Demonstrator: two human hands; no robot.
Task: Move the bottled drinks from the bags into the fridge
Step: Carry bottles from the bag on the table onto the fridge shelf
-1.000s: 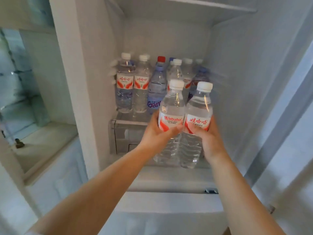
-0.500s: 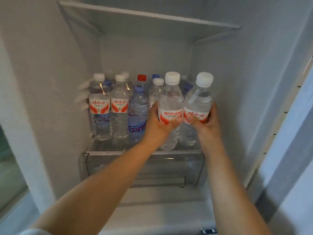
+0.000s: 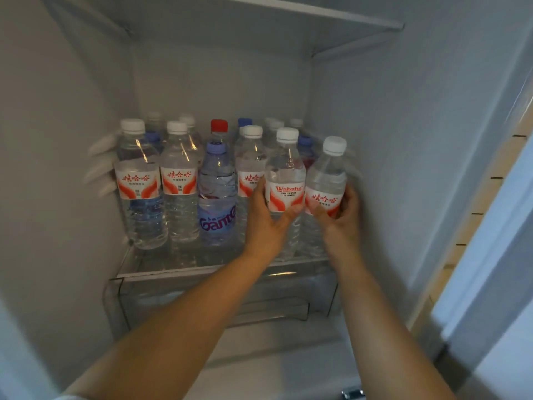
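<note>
— Both of those are further in than a second ago, aren't they?

— Yes. The left hand [image 3: 266,226] is wrapped round the clear plastic water bottle with the white cap and red "Wahaha" label [image 3: 285,194], and the right hand [image 3: 341,219] grips its twin, the clear white-capped bottle with red Chinese lettering [image 3: 326,186]. A moment back they hung in front of the glass fridge shelf [image 3: 173,269]; now they're over its front right corner.

— Set down?

— Can't tell; the bases are hidden behind the hands. They touch side by side, just right of the blue-labelled clear bottle with the pale blue cap [image 3: 217,197].

— So nearly done with this pair.

— I'd say so: lower, let go, then back to the bags, which aren't in sight.
</note>
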